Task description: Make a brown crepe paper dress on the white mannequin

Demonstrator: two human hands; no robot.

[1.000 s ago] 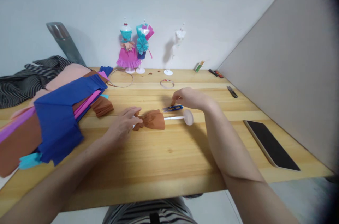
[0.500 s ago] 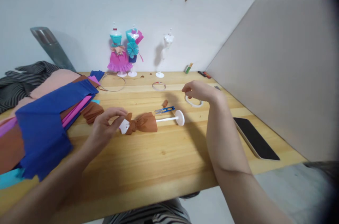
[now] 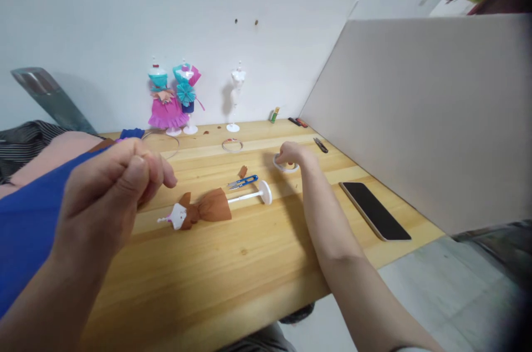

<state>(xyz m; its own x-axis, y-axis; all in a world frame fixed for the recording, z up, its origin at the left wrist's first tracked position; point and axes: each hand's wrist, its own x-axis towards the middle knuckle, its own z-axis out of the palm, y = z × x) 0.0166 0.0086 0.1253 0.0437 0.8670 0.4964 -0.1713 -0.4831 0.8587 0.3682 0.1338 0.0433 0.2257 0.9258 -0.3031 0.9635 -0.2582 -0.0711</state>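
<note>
My left hand [image 3: 110, 191] is raised close to the camera, fingers curled in and thumb against them; nothing shows in it. Below and right of it, a small white dress form [image 3: 179, 215] lies on its side in a brown fabric dress [image 3: 214, 205], its round base to the right. My right hand [image 3: 291, 153] reaches down over a white ring [image 3: 286, 169] on the table, fingertips pinched inside its left side. What they pinch, if anything, is hidden. Blue thread snips [image 3: 243, 182] and a brown scrap [image 3: 243, 171] lie between the dress form and the ring.
Two dressed forms [image 3: 168, 111] and a bare white form [image 3: 235, 94] stand along the wall. A phone [image 3: 374, 210] lies on the right, with dark snips [image 3: 320, 145] behind it. Blue fabric [image 3: 31, 219] covers the left side. A grey partition [image 3: 399, 119] borders the right edge.
My left hand has left the dress form and risen toward the camera, its fingers closing. My right hand has lowered into the white ring. The view has swung to the right.
</note>
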